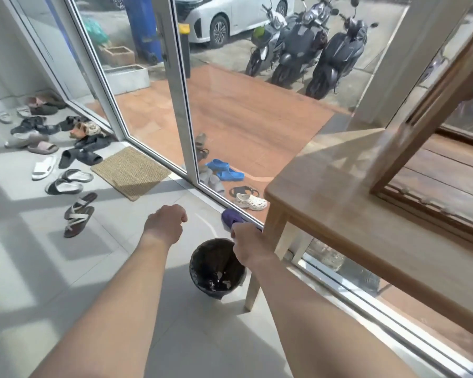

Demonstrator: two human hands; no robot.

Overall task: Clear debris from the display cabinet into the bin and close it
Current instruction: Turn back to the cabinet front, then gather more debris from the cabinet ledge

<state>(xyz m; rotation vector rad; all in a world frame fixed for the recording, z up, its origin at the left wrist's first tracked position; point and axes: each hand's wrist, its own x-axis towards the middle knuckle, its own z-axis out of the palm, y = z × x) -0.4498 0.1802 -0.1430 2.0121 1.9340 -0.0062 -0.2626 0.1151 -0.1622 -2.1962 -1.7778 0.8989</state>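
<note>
Both bare forearms reached forward and down over the pale grey tiled floor (66,268). The right hand (247,245) hung right over the rim of the round dark bin (200,268), its fingers (236,231) curled inward, but from this angle I couldn't tell if they were pinching anything. The left hand (165,223) was out to the side, over bare floor and a bit apart from the bin, fingers folded into a loose fist with nothing visible in it.

The bin itself looked pretty rough: blackish, grimy speckled walls inside, with a few pale scraps of debris (221,281) lying at the bottom. It sat on the floor just beside the light wooden leg (257,268) of the brown wooden tabletop (325,200), which carried the wooden-framed glass display cabinet (421,118). The cabinet ran out of frame on the right and looked blurry, so I couldn't tell how its door stood.

Just past the right hand a purple clog (230,216) lay against the sliding glass door's track. Farther left there was a woven straw doormat (130,171) and a scatter of sandals and slippers (55,148). Through the glass: blue clogs (224,169), a white clog (250,201), a reddish patio, three parked scooters (306,45) and a white car (230,15).
</note>
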